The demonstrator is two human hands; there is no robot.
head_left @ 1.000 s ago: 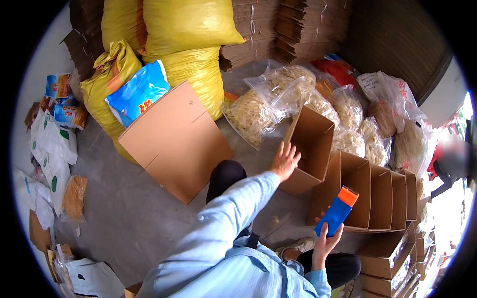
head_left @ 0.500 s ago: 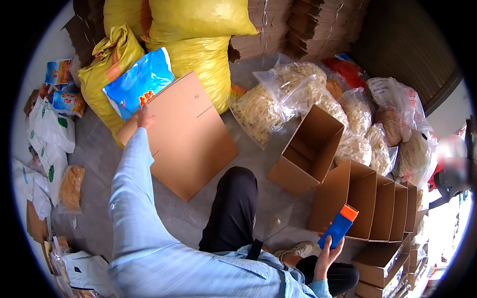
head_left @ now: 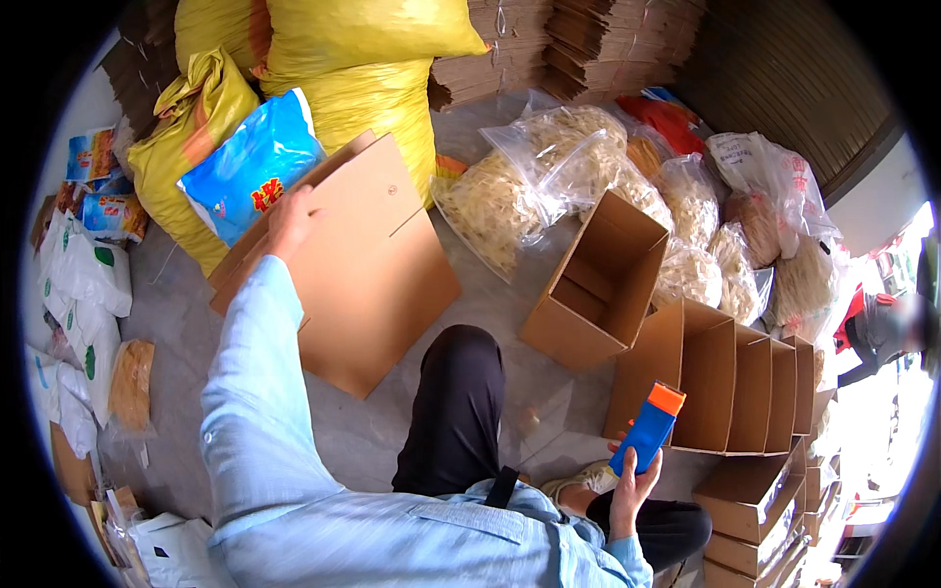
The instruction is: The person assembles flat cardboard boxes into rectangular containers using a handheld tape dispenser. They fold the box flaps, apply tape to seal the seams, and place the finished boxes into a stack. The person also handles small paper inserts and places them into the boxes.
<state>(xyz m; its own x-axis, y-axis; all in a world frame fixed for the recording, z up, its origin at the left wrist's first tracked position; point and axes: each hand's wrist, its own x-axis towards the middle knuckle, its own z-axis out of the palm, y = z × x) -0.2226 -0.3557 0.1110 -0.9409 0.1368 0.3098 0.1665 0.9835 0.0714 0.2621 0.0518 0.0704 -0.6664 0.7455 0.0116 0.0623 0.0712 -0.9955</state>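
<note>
A flattened cardboard carton (head_left: 368,284) stands tilted on the floor in front of me, left of my knee. My left hand (head_left: 291,220) is closed on its upper left edge, where the layers show a narrow gap between them. My right hand (head_left: 635,490) is low at the right, wrapped round a blue block-shaped tool with an orange end (head_left: 647,429); its exact kind I cannot make out. Behind the carton a shiny blue printed bag (head_left: 250,162) leans on yellow sacks. An open, empty carton (head_left: 580,328) stands on the floor to the right.
Bulging yellow sacks (head_left: 348,108) and stacked flat cardboard (head_left: 627,44) fill the back. Clear bags of pale dried strips (head_left: 500,196) lie beyond the open carton. A row of open cartons (head_left: 706,382) stands at the right above other boxes (head_left: 745,505). White bags (head_left: 88,265) line the left.
The carton's layers have parted slightly along the top, and my left hand has shifted onto its upper edge. The blue tool in my right hand has moved slightly left and up. The view has shifted a little.
</note>
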